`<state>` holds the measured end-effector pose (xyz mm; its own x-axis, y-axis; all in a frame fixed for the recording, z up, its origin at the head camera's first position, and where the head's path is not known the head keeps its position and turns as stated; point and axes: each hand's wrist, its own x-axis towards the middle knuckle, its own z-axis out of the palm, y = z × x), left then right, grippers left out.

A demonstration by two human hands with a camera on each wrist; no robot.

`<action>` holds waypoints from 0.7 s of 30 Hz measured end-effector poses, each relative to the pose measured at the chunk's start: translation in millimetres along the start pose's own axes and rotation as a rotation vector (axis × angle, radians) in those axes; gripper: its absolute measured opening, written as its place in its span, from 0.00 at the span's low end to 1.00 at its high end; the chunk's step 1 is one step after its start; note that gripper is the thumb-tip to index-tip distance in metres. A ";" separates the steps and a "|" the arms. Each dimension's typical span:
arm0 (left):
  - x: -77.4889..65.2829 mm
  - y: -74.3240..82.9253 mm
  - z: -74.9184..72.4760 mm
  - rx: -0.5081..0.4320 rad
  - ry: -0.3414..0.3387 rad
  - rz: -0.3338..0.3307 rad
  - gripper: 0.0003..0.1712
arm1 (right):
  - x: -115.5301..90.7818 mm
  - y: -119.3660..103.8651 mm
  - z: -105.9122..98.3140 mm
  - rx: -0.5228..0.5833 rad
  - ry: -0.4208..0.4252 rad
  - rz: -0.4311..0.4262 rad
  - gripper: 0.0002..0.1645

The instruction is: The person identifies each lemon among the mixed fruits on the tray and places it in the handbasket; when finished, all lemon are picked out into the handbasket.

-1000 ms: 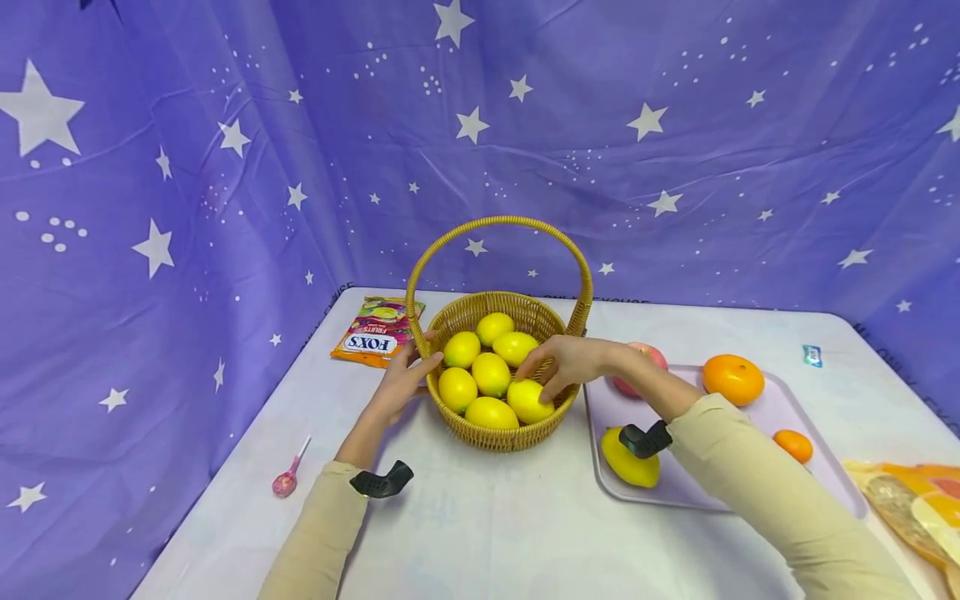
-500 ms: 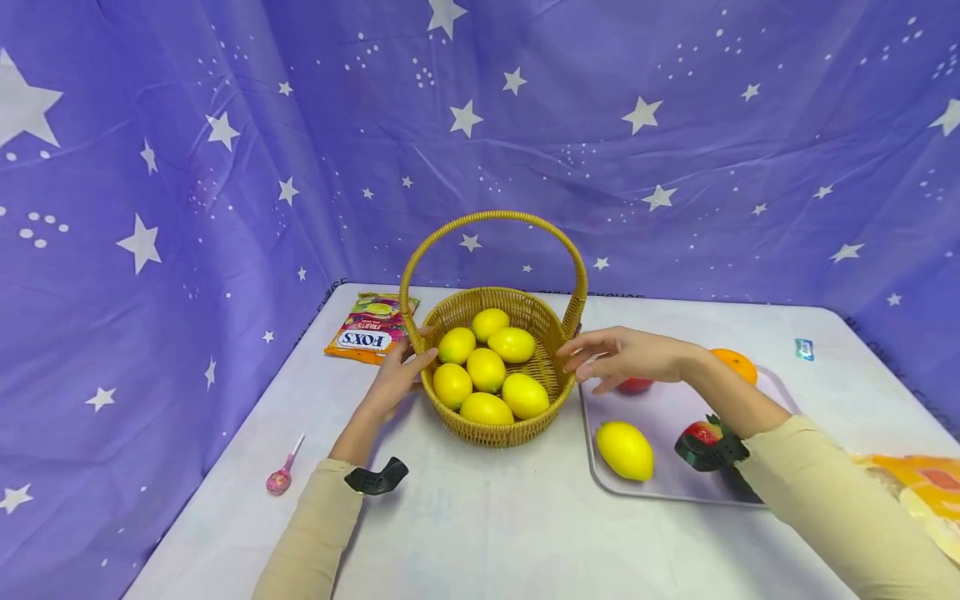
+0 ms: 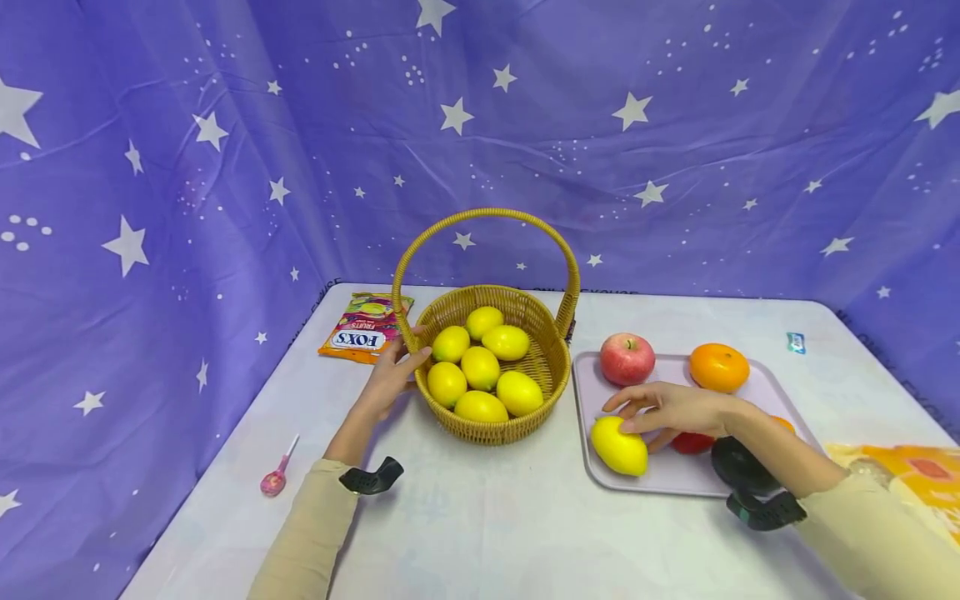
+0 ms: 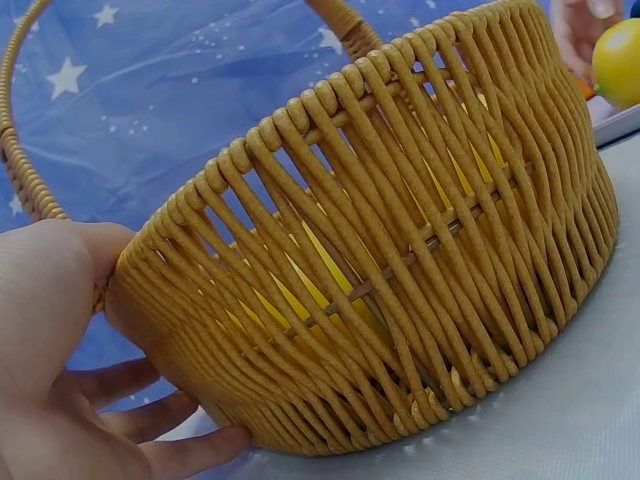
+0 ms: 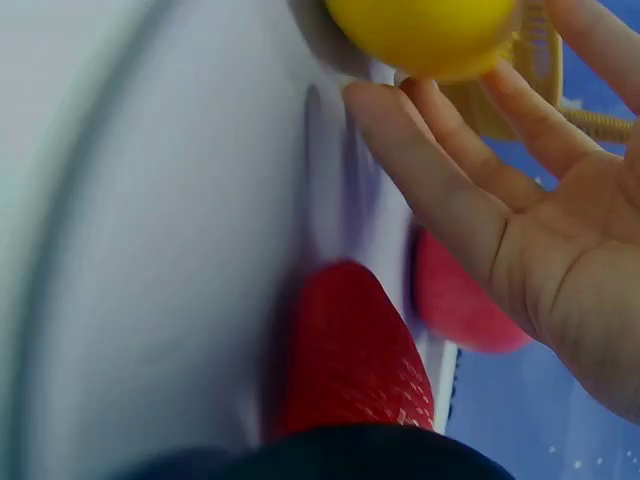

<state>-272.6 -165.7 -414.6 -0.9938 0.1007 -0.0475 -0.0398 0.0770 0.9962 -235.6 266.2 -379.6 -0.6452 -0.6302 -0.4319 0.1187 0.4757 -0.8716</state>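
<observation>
A wicker basket (image 3: 491, 433) with a tall handle stands mid-table, several lemons (image 3: 480, 367) inside it. My left hand (image 3: 390, 379) grips its left side, thumb at the rim and the other fingers against the outer wall, as the left wrist view shows. Over a pale purple tray (image 3: 660, 483), my right hand (image 3: 678, 408) reaches to a single lemon (image 3: 618, 447). Its fingers are extended around the fruit's far and right side; in the right wrist view the fingertips meet the lemon (image 5: 430, 35) or lie very close. A strawberry (image 5: 350, 350) lies below that palm.
On the tray are also an apple (image 3: 627, 359), a large orange (image 3: 718, 367), a partly hidden small orange fruit (image 3: 783, 423) and a dark rounded item (image 3: 738, 465). A candy bag (image 3: 366, 329), a lollipop (image 3: 274, 481), a small wrapped candy (image 3: 796, 342) and an orange-yellow bag (image 3: 900, 479) surround them.
My right hand has let go of a lemon in the basket, moved right over the rim and come down beside the tray's lemon. My left hand stays on the basket.
</observation>
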 end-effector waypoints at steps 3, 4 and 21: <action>-0.4 0.0 0.4 -0.001 0.007 0.001 0.30 | -1.4 1.9 9.7 -0.042 0.018 -0.013 0.28; -0.8 0.2 0.5 -0.001 0.008 0.003 0.30 | -1.6 1.9 12.4 -0.058 0.028 -0.012 0.28; -3.3 0.9 0.3 -0.006 0.001 0.025 0.30 | -4.8 -29.9 3.3 -0.148 0.122 -0.129 0.34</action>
<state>-269.3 -165.6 -413.6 -0.9946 0.1015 -0.0226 -0.0157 0.0682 0.9976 -233.6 253.0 -352.3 -0.7357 -0.6167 -0.2800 -0.0769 0.4868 -0.8701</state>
